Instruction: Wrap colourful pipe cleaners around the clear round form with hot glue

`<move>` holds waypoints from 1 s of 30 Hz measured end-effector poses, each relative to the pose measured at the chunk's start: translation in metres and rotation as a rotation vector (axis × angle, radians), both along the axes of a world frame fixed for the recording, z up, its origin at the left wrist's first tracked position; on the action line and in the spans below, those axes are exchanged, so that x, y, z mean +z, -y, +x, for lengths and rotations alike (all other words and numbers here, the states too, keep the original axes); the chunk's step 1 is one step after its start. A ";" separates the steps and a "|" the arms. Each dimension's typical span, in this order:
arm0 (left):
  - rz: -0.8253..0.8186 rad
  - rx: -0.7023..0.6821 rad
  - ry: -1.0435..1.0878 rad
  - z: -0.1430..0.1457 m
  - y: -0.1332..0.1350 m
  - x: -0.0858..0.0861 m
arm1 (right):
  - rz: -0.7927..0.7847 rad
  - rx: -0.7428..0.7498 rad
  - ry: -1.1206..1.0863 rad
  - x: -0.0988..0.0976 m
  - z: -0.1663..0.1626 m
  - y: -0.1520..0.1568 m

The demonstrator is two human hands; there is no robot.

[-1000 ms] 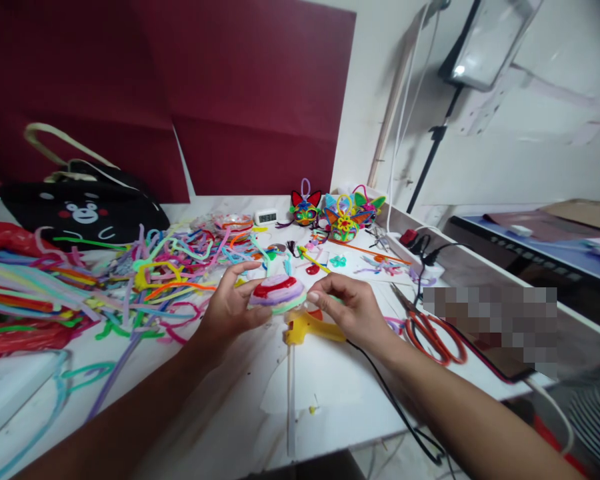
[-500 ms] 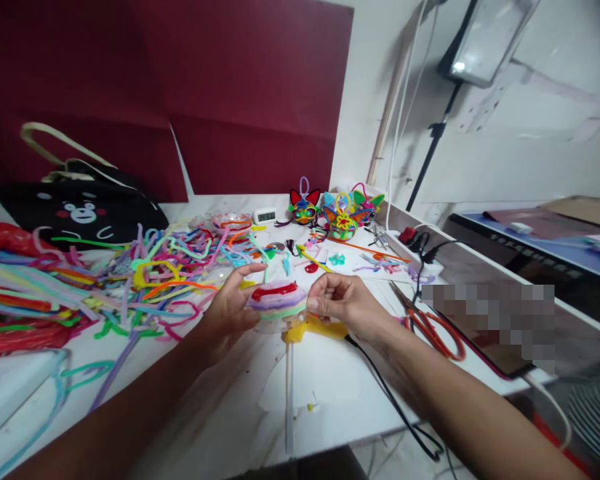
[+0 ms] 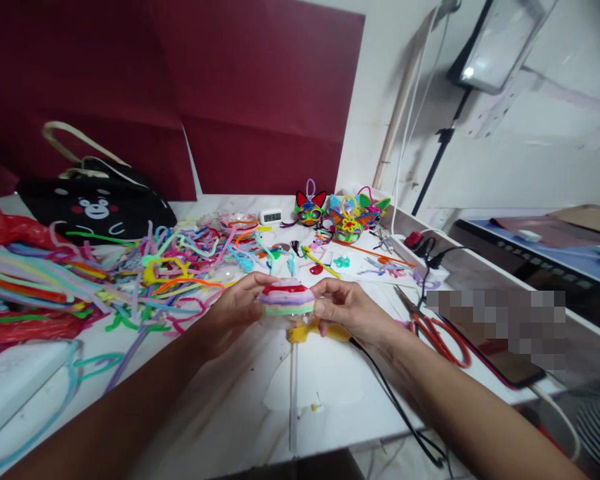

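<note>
Between my two hands is a clear rounded plastic shell banded with pipe cleaners (image 3: 286, 301), red on top, then pink, purple and pale green. My left hand (image 3: 240, 308) grips its left side, thumb in front and fingers behind. On the right edge my right hand (image 3: 347, 307) pinches it with thumb and forefinger. A yellow glue gun (image 3: 333, 332) lies on the table just below the shell and my right fingers, partly hidden. A clear glue stick (image 3: 293, 400) lies in line with it, toward the front edge.
Loose pipe cleaners (image 3: 180, 267) heap up on the left, before a black bag (image 3: 97, 210). Several finished pipe-cleaner ornaments (image 3: 347, 223) stand at the back beside a small digital clock (image 3: 273, 217). Orange-handled scissors (image 3: 443, 337) and a phone (image 3: 500, 353) lie right. A black cord (image 3: 390, 393) trails off the table.
The view has shifted slightly left, so everything sits a little further right. The shell has tilted a bit in my hands; both hands still hold it.
</note>
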State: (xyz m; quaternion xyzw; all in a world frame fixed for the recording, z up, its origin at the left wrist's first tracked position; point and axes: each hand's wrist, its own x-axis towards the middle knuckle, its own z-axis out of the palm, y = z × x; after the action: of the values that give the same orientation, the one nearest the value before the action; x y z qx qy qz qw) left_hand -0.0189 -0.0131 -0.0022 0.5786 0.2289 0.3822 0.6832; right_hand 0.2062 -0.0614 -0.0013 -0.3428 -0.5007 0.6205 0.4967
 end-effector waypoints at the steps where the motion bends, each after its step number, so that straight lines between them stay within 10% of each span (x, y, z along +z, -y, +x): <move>1: 0.026 0.025 -0.016 0.000 -0.001 0.000 | 0.006 -0.015 -0.002 0.000 0.000 0.000; 30: 0.272 0.308 -0.213 0.015 0.008 -0.010 | 0.346 -0.380 0.384 -0.013 -0.014 0.006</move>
State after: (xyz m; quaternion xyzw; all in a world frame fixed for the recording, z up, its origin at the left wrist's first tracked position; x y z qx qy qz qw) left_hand -0.0042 -0.0208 -0.0125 0.6607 0.3316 0.4463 0.5044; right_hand 0.1927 -0.0676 -0.0141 -0.4517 -0.6104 0.3463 0.5508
